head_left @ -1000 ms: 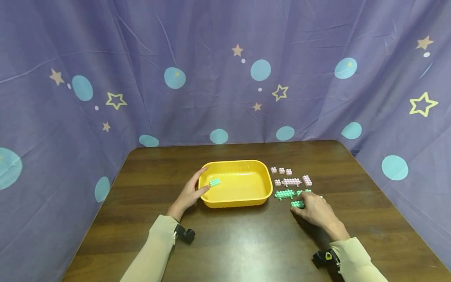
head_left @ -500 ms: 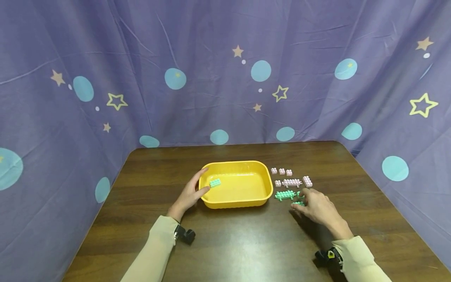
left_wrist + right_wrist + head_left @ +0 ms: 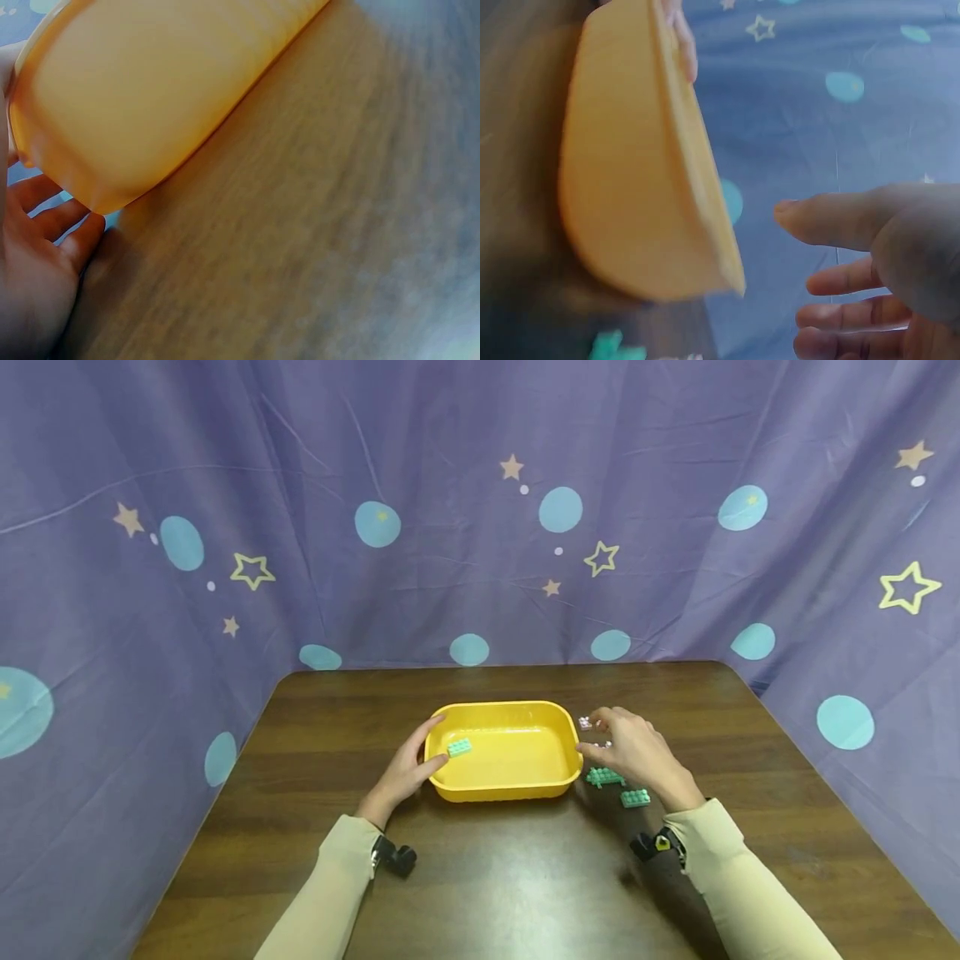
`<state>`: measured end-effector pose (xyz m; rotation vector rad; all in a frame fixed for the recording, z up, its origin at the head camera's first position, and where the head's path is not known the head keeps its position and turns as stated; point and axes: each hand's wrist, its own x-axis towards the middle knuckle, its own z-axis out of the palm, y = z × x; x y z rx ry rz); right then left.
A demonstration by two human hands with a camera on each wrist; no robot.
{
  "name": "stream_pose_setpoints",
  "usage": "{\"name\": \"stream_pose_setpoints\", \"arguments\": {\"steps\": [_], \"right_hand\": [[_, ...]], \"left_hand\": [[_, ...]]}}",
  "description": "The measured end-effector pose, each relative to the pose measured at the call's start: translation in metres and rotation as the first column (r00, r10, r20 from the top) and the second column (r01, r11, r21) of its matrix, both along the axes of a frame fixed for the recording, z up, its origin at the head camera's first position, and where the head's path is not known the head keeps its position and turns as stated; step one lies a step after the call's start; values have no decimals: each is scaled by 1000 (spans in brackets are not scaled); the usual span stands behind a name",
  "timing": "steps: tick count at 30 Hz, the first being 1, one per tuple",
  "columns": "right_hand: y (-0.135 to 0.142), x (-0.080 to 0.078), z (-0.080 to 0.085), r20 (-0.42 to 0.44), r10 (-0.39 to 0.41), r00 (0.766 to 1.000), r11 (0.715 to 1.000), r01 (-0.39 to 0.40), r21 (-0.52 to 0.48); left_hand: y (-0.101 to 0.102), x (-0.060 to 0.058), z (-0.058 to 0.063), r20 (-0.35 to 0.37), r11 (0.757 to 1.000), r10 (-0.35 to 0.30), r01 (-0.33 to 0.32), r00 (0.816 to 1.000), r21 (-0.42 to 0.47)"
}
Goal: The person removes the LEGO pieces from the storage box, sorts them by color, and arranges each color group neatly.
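My left hand (image 3: 401,777) grips the left end of a yellow plastic basin (image 3: 506,792), thumb over the rim; in the left wrist view its fingers (image 3: 79,240) lie against the basin's outer side. A mint-green toy brick (image 3: 459,747) lies inside the basin near that thumb. My right hand (image 3: 637,752) hovers over the pieces to the basin's right, thumb near the rim. Its thumb and fingers are apart with nothing between them in the right wrist view. Under it are a long green studded piece (image 3: 604,777) and a pink brick (image 3: 585,722), with other pink pieces mostly hidden.
A green rectangular brick (image 3: 634,798) sits on the brown wooden table (image 3: 495,877), in front of my right hand. A purple curtain (image 3: 480,527) with stars and dots hangs behind the table and along both sides.
My right hand has left the green brick, which stays on the table, and moved left and away from me toward the basin's right end. The left hand and basin have stayed put.
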<state>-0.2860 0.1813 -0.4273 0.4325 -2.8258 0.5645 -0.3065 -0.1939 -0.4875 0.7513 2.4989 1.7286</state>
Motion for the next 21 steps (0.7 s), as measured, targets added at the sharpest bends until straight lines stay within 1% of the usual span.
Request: {"name": "stream_pose_setpoints", "arguments": {"steps": [5,9,14,17,21], "right_hand": [[-32,-20,16,-22,88,996,996,-89,-10],[-55,-33,22,-34,181,983,983,-182,-35],[-79,-46,19,-21,267,963,962,-268,-48],[-93,-52,16,-9,301,953,952,-301,-44],[-111,-61,10,35,345,938,938,-344,-37]], "left_hand": [[-2,-1,2,-9,1000,-3,3,1000,18],[-1,-1,1,-15,1000,-9,9,1000,25],[0,-1,-1,-12,1000,-15,15,1000,10],[0,-1,-2,-11,999,-27,27,1000,25],[-2,-2,-3,-9,999,-26,26,1000,45]]}}
